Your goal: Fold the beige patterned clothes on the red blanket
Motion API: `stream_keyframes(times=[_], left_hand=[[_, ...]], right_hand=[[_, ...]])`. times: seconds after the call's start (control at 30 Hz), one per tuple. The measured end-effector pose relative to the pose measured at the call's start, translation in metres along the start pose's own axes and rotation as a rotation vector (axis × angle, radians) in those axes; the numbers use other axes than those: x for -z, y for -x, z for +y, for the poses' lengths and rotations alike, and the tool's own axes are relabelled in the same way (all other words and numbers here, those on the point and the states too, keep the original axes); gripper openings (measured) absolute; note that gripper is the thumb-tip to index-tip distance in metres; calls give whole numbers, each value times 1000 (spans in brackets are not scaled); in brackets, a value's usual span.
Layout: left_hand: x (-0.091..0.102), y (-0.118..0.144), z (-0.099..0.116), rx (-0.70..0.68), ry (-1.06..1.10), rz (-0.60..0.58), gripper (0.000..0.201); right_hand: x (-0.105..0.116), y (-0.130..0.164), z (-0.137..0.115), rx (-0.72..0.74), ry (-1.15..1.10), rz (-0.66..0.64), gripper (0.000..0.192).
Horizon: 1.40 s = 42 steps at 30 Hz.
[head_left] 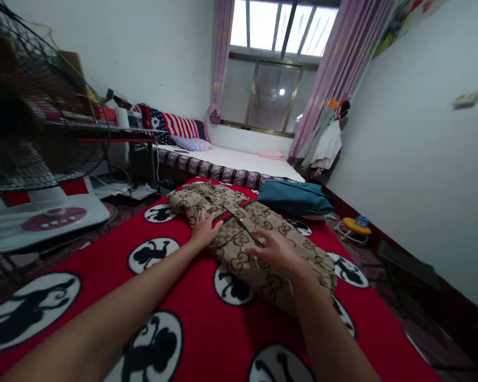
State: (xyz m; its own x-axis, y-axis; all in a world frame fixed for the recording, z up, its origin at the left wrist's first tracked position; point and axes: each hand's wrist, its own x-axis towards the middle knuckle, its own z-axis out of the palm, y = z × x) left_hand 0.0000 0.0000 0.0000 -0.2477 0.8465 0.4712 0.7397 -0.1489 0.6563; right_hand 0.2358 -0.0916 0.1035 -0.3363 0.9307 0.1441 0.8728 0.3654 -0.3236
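Note:
A tan garment (239, 260) with a brown letter pattern and green-red stripe bands lies spread on a red blanket (199, 281) with white ovals and black figures. It looks like a jacket or dress; its exact kind is unclear. My left hand (204, 230) rests on the garment's left side beside a striped band, fingers stretched out. Over its middle, next to the front opening, is my right hand (276, 251), with fingers apart and slightly bent. Whether the right fingertips touch the cloth I cannot tell. My right forearm hides part of the garment's lower end.
A folded teal item (295, 196) lies at the blanket's far right. Behind stands another bed (239, 156) with pillows. A fan (35, 116) is close on the left, before a cluttered desk (119, 135). On the right floor are a yellow stool (356, 226) and a dark folding stool (408, 268).

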Motion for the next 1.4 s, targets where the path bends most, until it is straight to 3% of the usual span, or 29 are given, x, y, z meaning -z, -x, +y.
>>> stream_keyframes(times=[0.07, 0.17, 0.37, 0.5, 0.6, 0.73, 0.83, 0.9, 1.0, 1.07, 1.13, 1.2, 1.3, 1.37, 1.4], left_hand=[[-9, 14, -2, -38, -146, -23, 52], [-8, 18, -2, -63, -315, -64, 56], [-3, 14, -2, -69, -367, -99, 56], [-3, 16, 1, -66, -371, -84, 55], [-2, 17, 3, -66, -361, -93, 56], [-3, 15, 1, -49, -298, -87, 56], [-5, 10, -6, -49, -135, -34, 49], [-5, 6, -12, -43, 4, 14, 40], [0, -1, -20, -27, 113, 52, 41], [3, -4, -25, -18, 143, 61, 44], [6, -5, -28, -9, 175, 70, 46], [7, -5, -28, -8, 205, 80, 46], [10, -3, -24, -21, 244, 112, 46], [13, -2, -19, -54, 256, 200, 47], [15, -1, -16, -83, 253, 263, 46]], right_hand=[[-5, -2, -1, -5, 46, -43, 50], [0, -8, 20, -108, 107, 49, 44], [16, -12, 93, -559, 281, 312, 61], [1, -9, 115, -676, 249, 250, 73], [-3, -10, 113, -658, 307, 168, 63], [18, -9, 81, -521, 387, 171, 32], [29, -1, 31, -226, 466, 237, 24], [25, 11, -9, 61, 517, 222, 21], [3, 34, -63, 404, 452, 55, 21], [-11, 48, -86, 570, 408, -45, 21], [-14, 56, -94, 647, 376, -103, 20], [-1, 55, -82, 644, 322, -118, 17], [47, 29, -27, 529, 192, 14, 16], [90, 1, 27, 303, 179, 326, 22], [111, -14, 55, 138, 234, 555, 28]])
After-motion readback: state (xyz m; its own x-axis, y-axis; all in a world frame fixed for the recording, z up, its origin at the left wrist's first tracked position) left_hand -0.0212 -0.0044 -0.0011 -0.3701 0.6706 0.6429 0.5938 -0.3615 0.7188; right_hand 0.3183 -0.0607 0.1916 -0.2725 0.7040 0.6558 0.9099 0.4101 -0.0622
